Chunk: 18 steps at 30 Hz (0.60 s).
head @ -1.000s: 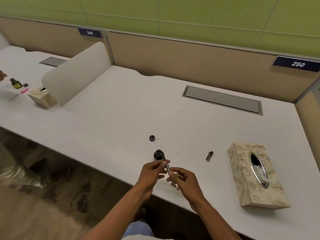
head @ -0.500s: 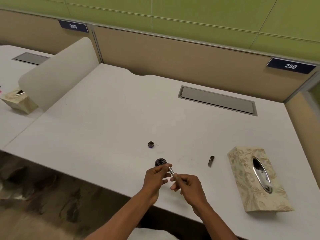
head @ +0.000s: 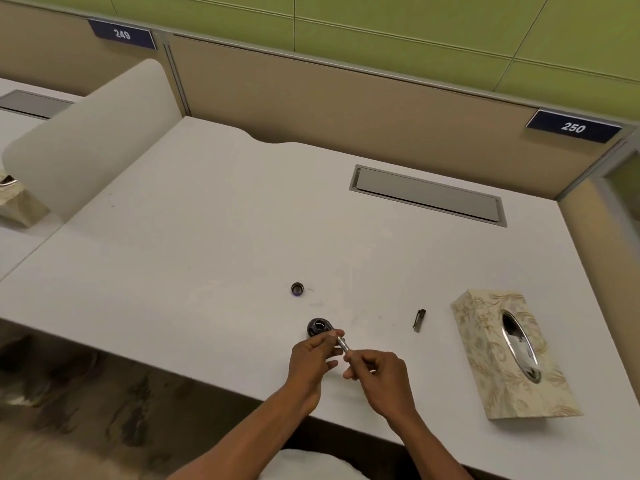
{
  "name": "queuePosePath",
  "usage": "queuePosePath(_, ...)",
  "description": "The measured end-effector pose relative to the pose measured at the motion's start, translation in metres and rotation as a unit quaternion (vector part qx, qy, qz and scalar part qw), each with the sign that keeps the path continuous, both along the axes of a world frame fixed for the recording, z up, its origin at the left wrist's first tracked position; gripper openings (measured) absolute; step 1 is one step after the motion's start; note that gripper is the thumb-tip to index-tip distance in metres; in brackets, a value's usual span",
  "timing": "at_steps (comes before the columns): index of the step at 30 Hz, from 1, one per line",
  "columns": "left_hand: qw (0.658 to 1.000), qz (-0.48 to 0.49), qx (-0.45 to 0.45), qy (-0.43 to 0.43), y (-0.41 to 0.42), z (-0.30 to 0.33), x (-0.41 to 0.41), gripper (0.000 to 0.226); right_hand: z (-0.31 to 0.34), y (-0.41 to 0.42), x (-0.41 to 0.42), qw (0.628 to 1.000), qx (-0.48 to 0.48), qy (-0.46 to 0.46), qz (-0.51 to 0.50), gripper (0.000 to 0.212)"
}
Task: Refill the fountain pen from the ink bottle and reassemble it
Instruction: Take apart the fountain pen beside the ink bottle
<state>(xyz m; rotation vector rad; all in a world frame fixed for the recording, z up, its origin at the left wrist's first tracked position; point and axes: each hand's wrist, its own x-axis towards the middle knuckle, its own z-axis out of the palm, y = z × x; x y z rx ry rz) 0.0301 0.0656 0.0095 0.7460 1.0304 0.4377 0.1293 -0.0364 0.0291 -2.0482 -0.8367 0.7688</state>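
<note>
A slim silver fountain pen (head: 343, 345) is held between both hands just above the desk's front edge. My left hand (head: 313, 358) pinches its upper end and my right hand (head: 379, 375) grips its lower end. The small dark ink bottle (head: 318, 326) stands open on the white desk (head: 207, 244), right behind my left fingertips. Its round cap (head: 297, 288) lies a little farther back. A short dark pen part (head: 419, 319) lies on the desk to the right of the bottle.
A patterned tissue box (head: 509, 355) sits at the right. A grey cable hatch (head: 427, 195) is set into the desk near the back partition. A white curved divider (head: 86, 136) closes off the left side, with a second tissue box (head: 17, 202) beyond it.
The camera has swung right and closer, so the neighbouring desk's items left the view. Both hands keep hold of the pen near the bottle.
</note>
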Motion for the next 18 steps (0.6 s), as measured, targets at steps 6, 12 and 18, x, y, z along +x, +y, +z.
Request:
queuePosePath(6, 1.0, 0.01, 0.013, 0.012, -0.002, -0.001, -0.001, 0.025, -0.008, -0.002, -0.003, 0.999, 0.01, -0.036, -0.004, 0.02)
queuePosePath(12, 0.999, 0.023, 0.024, 0.015, -0.005, 0.0, 0.001, 0.026, -0.012, -0.005, -0.006, 0.995, 0.039, -0.088, -0.007, 0.019)
queuePosePath(18, 0.999, 0.025, 0.032, 0.003, -0.011, 0.004, 0.005, 0.027, -0.013, -0.011, -0.005, 0.986, 0.061, -0.154, -0.004, 0.017)
